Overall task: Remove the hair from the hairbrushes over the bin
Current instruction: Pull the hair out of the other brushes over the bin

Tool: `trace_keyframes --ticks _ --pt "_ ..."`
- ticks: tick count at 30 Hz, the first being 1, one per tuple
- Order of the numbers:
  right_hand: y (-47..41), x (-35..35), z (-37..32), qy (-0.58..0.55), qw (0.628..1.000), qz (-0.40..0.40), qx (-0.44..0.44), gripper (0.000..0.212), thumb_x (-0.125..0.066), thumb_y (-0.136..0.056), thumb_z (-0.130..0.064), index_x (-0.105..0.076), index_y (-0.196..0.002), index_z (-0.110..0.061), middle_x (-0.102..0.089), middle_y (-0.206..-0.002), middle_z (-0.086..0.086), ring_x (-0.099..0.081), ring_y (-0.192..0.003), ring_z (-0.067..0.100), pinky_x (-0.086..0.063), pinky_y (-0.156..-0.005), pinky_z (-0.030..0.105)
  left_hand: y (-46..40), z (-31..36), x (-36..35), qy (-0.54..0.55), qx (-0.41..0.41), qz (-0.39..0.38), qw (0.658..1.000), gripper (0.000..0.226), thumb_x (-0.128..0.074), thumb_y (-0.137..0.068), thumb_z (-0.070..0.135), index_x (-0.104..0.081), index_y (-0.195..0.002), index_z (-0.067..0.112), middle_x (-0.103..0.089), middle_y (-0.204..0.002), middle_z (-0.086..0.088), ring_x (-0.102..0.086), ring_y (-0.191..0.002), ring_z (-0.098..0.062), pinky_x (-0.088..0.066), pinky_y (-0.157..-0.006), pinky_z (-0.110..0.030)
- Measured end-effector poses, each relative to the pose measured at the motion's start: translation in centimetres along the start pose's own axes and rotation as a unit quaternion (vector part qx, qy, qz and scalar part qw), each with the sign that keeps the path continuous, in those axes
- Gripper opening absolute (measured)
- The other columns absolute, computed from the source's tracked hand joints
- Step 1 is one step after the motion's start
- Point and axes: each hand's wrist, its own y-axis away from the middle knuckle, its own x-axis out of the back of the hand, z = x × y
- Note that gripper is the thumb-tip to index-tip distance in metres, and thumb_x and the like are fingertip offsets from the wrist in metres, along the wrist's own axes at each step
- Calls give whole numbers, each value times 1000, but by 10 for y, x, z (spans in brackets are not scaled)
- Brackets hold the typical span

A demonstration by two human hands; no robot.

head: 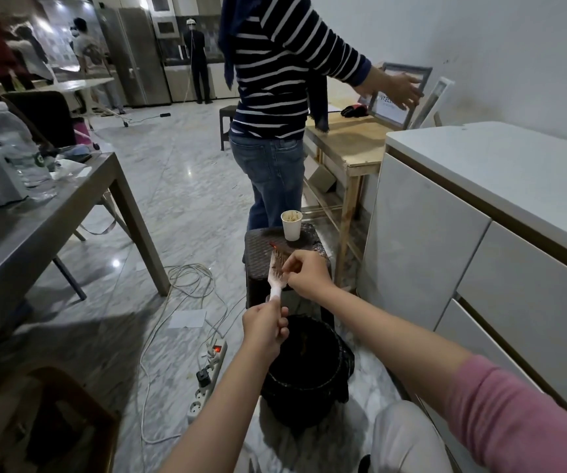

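Left hand (pixel 264 327): fingers curled tight around the white handle of the hairbrush (pixel 277 273), holding it upright, bristle head tilted away, above and just beyond the bin. Right hand (pixel 307 273): fingertips pinched together at the bristles, on the clump of brownish hair (pixel 279 264) in the brush head. Black-lined bin (pixel 306 365) sits on the marble floor directly under the left hand. Behind it, a dark woven stool (pixel 261 249) carries a white paper cup (pixel 291 225). Power strip (pixel 208 370) with cables lies left of the bin. Person in striped top (pixel 275 80) stands past the stool.
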Motion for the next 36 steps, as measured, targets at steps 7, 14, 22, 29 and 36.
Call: trace_keyframes --ticks 7,14,22,29,36 --pt "10 5 8 -98 995 -9 -30 34 -63 -72 9 -52 -57 -20 -57 -65 0 -55 -68 18 -48 -67 32 -3 7 -3 69 59 -6 996 11 -50 -93 7 -54 -85 1 -53 -68 -8 -35 -37 -7 -25 -30 -12" --pt "30 16 14 -249 968 -10 -42 41 -60 -77 16 -44 -58 -16 -54 -63 5 -52 -56 16 -49 -55 29 -48 12 11 153 94 9 984 12 -37 -96 10 -46 -104 7 -43 -67 -4 -32 -21 -4 -22 -25 -8" --pt "19 40 26 -423 873 141 -197 21 -54 -89 7 -51 -77 -10 -52 -76 8 -54 -64 13 -53 -50 21 -58 19 19 105 92 0 990 13 -41 -98 15 -48 -108 10 -47 -70 -2 -35 -23 -3 -26 -27 -8" --pt "0 35 51 -324 859 227 -325 20 -50 -79 6 -55 -77 -13 -63 -99 14 -56 -57 19 -45 -38 20 -42 22 11 66 81 -12 994 14 -43 -99 16 -48 -109 7 -48 -72 -3 -36 -26 -3 -27 -28 -9" --pt "-9 21 59 -149 938 79 -302 24 -55 -77 -4 -73 -94 -1 -56 -70 6 -48 -59 18 -39 -44 20 -29 25 7 28 60 -39 997 14 -47 -97 11 -51 -87 3 -50 -71 -6 -37 -27 -4 -27 -29 -9"
